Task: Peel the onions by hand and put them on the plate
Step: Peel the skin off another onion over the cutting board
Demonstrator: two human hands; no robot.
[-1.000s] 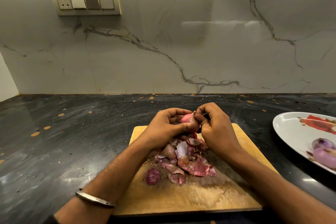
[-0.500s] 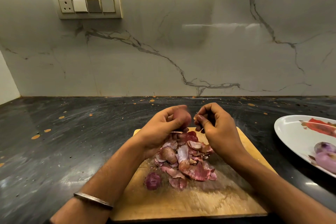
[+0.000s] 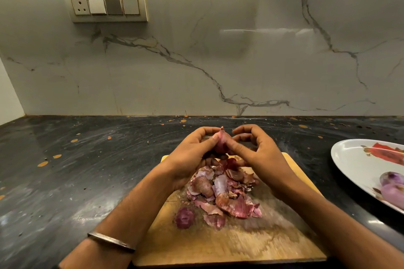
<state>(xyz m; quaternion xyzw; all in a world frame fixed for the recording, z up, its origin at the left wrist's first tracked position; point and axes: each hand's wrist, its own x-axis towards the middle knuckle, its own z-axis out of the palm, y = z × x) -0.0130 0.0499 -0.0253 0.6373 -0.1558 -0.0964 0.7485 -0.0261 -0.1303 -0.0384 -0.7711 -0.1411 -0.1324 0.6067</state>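
Observation:
A small pink onion (image 3: 221,141) is held up over the far end of the wooden cutting board (image 3: 229,244). My left hand (image 3: 192,159) grips it with fingers and thumb curled round it. My right hand (image 3: 255,153) presses its thumb against the onion's right side, its fingers curled above. A heap of pink and brown onion skins (image 3: 223,196) lies on the board under the hands. The white plate (image 3: 354,159) at the right edge carries two peeled purple onions (image 3: 392,188).
The board lies on a dark speckled countertop (image 3: 87,170) that runs back to a marble wall. A switch panel (image 3: 106,5) is mounted on the wall at the upper left. A metal bangle (image 3: 111,241) circles my left wrist.
The hands parted briefly half a second ago and have come back together on the onion, and the onion's tip now points upward between them.

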